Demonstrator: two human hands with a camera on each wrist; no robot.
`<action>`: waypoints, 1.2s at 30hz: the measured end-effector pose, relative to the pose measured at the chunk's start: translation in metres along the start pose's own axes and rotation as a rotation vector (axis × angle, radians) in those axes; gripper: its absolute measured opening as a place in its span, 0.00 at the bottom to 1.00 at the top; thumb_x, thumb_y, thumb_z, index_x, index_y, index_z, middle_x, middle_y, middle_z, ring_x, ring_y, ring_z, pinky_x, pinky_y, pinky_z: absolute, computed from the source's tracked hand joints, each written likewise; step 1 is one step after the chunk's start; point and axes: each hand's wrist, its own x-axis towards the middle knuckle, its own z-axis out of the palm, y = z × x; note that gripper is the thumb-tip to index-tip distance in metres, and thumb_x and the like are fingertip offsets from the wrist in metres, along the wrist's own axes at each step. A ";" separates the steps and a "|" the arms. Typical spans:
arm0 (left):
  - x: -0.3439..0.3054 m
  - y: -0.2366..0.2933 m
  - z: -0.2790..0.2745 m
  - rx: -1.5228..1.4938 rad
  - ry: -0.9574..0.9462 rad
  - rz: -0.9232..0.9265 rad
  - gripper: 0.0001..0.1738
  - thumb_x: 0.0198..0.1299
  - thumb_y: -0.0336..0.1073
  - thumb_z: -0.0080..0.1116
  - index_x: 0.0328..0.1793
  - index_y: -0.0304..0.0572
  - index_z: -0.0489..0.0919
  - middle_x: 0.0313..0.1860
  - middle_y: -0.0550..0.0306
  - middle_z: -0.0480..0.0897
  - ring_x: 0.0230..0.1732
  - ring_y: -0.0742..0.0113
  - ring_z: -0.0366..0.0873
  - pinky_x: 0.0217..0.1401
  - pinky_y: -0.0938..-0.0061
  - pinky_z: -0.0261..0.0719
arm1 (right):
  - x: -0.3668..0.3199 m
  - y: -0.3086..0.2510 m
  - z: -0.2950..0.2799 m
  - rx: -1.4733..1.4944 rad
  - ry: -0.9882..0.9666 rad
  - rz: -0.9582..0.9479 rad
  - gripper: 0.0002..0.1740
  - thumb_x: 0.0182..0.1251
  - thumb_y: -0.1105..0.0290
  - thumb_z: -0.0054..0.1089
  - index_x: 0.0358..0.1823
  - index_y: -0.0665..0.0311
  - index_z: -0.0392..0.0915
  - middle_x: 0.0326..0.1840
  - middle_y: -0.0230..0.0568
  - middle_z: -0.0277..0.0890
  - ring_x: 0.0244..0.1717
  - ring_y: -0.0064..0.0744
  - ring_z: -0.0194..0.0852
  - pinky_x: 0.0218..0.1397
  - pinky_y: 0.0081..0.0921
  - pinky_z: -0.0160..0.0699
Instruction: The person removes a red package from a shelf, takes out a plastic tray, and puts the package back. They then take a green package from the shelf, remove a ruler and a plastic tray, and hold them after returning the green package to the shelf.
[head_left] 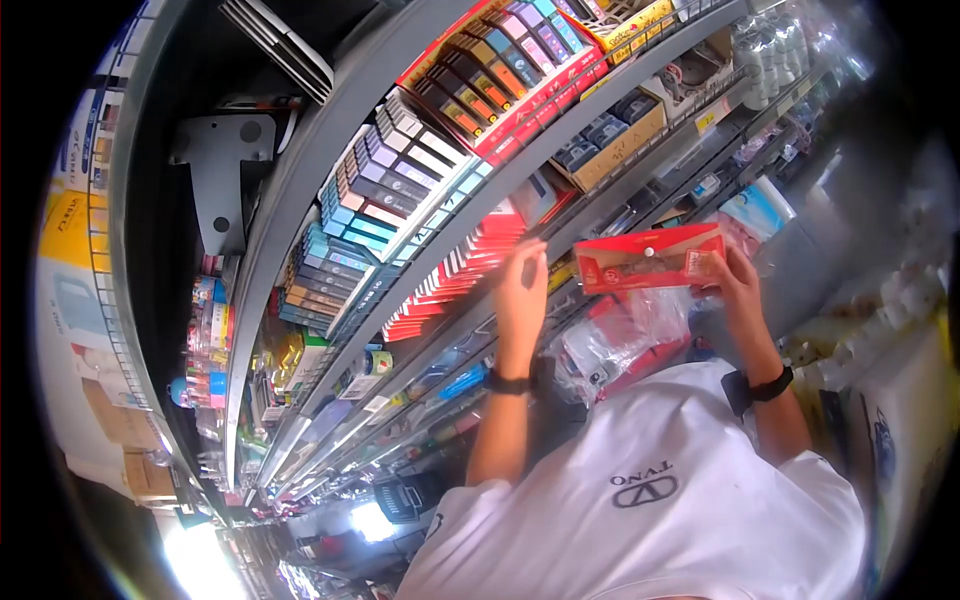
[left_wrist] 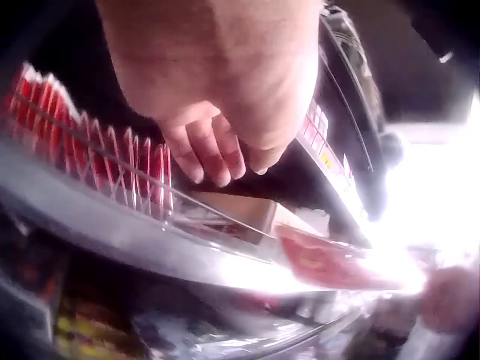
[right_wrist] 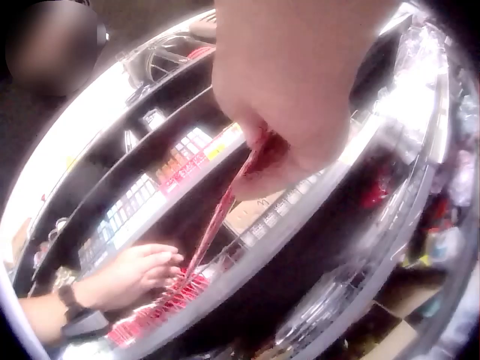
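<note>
White T-shirt (head_left: 650, 540) lay nearest. My right hand (head_left: 738, 285) pinched the red packet (head_left: 635, 268) at one end; my left hand (head_left: 522, 300) was empty, fingers relaxed. I judged the packet light, bendable, best edge-gripped.

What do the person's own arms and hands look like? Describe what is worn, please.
The left hand and right hand wear no gloves. On the left wrist, a dark band carries a greyish block; the right wrist's band is dark too. The forearms are bare below the short sleeves of a white shirt with dark print.
</note>
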 end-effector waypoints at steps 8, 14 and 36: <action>-0.047 0.002 -0.017 -0.589 -0.189 -0.458 0.32 0.67 0.36 0.68 0.72 0.35 0.67 0.66 0.46 0.74 0.64 0.63 0.76 0.65 0.67 0.79 | -0.011 -0.014 0.035 -0.068 -0.425 0.121 0.24 0.78 0.66 0.58 0.69 0.67 0.64 0.62 0.39 0.75 0.61 0.30 0.76 0.61 0.35 0.84; -0.066 -0.010 -0.056 -0.778 -0.172 -0.590 0.23 0.71 0.32 0.62 0.69 0.37 0.70 0.57 0.54 0.82 0.55 0.65 0.83 0.57 0.70 0.84 | -0.011 -0.018 0.057 -0.161 -0.597 0.229 0.24 0.76 0.72 0.60 0.67 0.66 0.63 0.59 0.40 0.75 0.56 0.28 0.78 0.59 0.30 0.83; -0.090 0.049 -0.043 -0.778 -0.227 -0.558 0.14 0.70 0.34 0.61 0.56 0.33 0.79 0.48 0.61 0.82 0.44 0.78 0.78 0.44 0.77 0.79 | -0.024 -0.004 0.127 -1.266 -0.463 -0.882 0.20 0.64 0.63 0.68 0.53 0.63 0.76 0.42 0.39 0.82 0.40 0.38 0.86 0.35 0.31 0.84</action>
